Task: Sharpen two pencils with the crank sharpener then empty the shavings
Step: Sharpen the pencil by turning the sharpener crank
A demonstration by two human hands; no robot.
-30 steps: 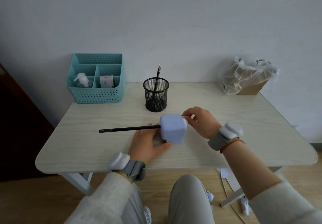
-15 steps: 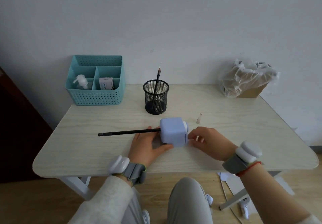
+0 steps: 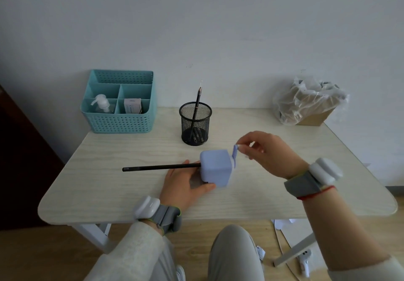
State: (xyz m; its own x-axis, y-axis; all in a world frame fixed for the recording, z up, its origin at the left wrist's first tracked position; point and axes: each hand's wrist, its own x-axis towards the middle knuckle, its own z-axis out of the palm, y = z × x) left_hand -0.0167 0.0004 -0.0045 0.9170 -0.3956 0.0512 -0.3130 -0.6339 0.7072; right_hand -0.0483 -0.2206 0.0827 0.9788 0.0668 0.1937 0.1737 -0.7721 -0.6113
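Since half a second ago the right hand (image 3: pixel 269 151) has risen from bench level to the top right corner of the one lilac sharpener (image 3: pixel 216 169), its fingertips pinching the crank (image 3: pixel 235 150), while the left hand (image 3: pixel 185 184) stays clasped round the sharpener's near left side. The pale wood-grain bench (image 3: pixel 109 182) stands against a plain white wall. Of two black pencils, one pencil (image 3: pixel 160 167) juts level from the sharpener's left face and a second pencil (image 3: pixel 197 99) stands in the one mesh cup (image 3: pixel 195 123), between one teal organiser (image 3: pixel 122 116) and one plastic-lined box (image 3: pixel 306 103)
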